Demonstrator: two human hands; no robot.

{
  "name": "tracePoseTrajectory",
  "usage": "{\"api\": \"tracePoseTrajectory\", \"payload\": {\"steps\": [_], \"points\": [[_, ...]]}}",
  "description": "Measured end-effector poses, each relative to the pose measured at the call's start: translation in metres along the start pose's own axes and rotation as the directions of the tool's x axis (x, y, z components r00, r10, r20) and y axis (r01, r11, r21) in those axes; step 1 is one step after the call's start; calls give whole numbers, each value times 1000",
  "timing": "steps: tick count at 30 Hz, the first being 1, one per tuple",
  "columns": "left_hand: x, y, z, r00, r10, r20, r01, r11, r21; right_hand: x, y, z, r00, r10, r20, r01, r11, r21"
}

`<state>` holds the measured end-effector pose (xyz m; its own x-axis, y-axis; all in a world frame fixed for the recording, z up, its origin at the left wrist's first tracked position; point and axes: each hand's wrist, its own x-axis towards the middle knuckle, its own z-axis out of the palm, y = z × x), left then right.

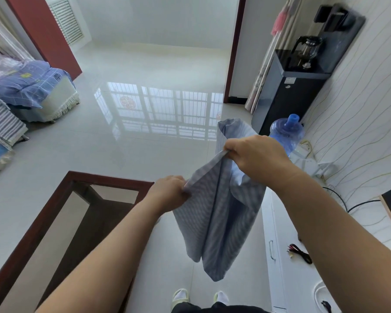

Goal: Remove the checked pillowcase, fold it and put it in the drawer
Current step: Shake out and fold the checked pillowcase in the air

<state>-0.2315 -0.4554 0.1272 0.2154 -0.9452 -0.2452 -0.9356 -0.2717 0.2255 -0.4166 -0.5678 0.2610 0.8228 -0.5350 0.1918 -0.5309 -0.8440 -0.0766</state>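
The pale blue checked pillowcase hangs in the air in front of me, off its pillow and loosely doubled over. My left hand pinches its upper edge at the lower left end. My right hand grips the same edge higher up and to the right, so the edge runs taut between them. The rest of the cloth droops below toward my feet. A white cabinet with drawer fronts and a metal handle stands at my right; its drawers look closed.
A dark wooden table with a glass top stands to my left. A black water dispenser and a blue water jug are ahead on the right. Bedding lies piled on a sofa at the far left. Cables lie on the cabinet top.
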Motion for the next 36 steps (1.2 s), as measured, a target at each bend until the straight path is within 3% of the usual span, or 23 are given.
{"api": "tracePoseTrajectory", "payload": {"steps": [3,5,13,16,18,21,26,29,33,36], "points": [[-1,-9,11,986,0,169,-43,967,250,3,6,-5,999,-18,-31,18,1000,-19],[-3,-8,23,975,-6,222,-60,956,289,5,8,-9,999,2,-40,-3,1000,-10],[-3,-42,42,907,-202,370,192,979,63,12,16,1,993,98,-71,-98,995,1],[-8,-68,52,882,-173,438,287,935,-208,14,19,5,987,102,-125,-102,995,8],[-13,-75,71,899,-146,413,282,914,-292,16,18,4,979,98,-181,-95,995,24],[-23,-67,96,899,-144,413,264,931,-252,23,20,-5,956,100,-275,-94,995,38],[-27,-44,111,963,-142,228,171,979,-111,32,20,-21,938,106,-331,-95,994,50],[-16,-31,110,985,-72,156,83,994,-67,35,19,-23,935,116,-335,-102,993,60],[-6,-11,105,987,-3,163,4,1000,-6,37,17,-22,935,151,-320,-125,987,100],[-4,-5,103,984,-49,172,65,994,-91,37,19,-21,932,150,-330,-115,986,124]]}}
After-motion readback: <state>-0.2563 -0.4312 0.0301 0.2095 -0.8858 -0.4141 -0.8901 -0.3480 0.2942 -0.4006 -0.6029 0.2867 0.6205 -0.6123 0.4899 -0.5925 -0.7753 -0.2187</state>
